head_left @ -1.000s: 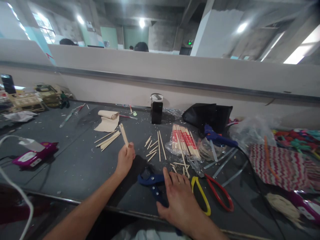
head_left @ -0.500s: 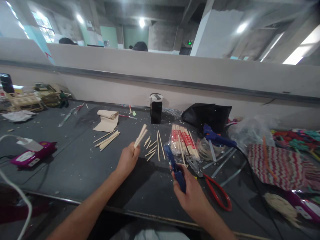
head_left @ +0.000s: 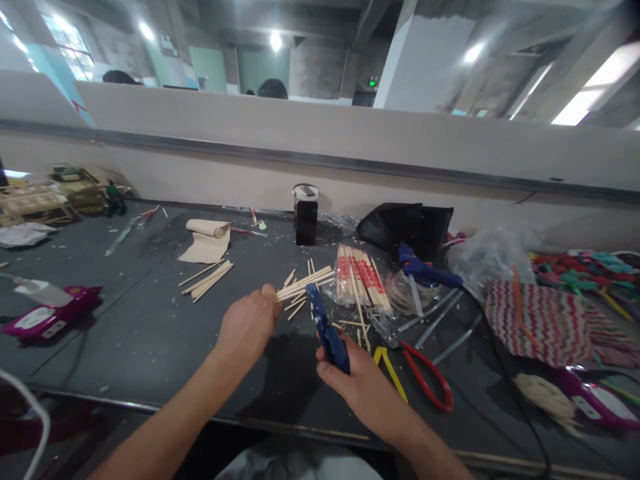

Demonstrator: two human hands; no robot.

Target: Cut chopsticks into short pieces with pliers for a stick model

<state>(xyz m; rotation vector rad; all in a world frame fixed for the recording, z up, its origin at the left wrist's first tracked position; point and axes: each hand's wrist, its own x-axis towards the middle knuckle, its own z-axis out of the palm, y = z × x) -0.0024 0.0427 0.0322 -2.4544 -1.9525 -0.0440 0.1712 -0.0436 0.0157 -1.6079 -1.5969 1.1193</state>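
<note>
My left hand (head_left: 250,320) is closed round the ends of a bundle of thin wooden sticks (head_left: 305,285), which points to the right over the dark table (head_left: 150,320). In my right hand (head_left: 350,373) is a blue cutting tool (head_left: 326,327), its head touching or just in front of the bundle. Short cut sticks (head_left: 296,310) lie under and beside the bundle, partly hidden by it. A plastic pack of sticks with red wrappers (head_left: 363,277) lies right of the tool. Several longer sticks (head_left: 207,281) rest to the left of my left hand.
Red-handled pliers (head_left: 427,377) and a yellow handle (head_left: 391,373) lie right of my right hand. Behind them are a blue glue gun (head_left: 430,270) and its black cord. A phone (head_left: 306,223) stands at the back, and a magenta power strip (head_left: 55,312) lies at the left.
My left hand has tipped the stick bundle from upright to nearly level, pointing right. My right hand has moved left with the blue tool, up to the bundle. The view has shifted slightly.
</note>
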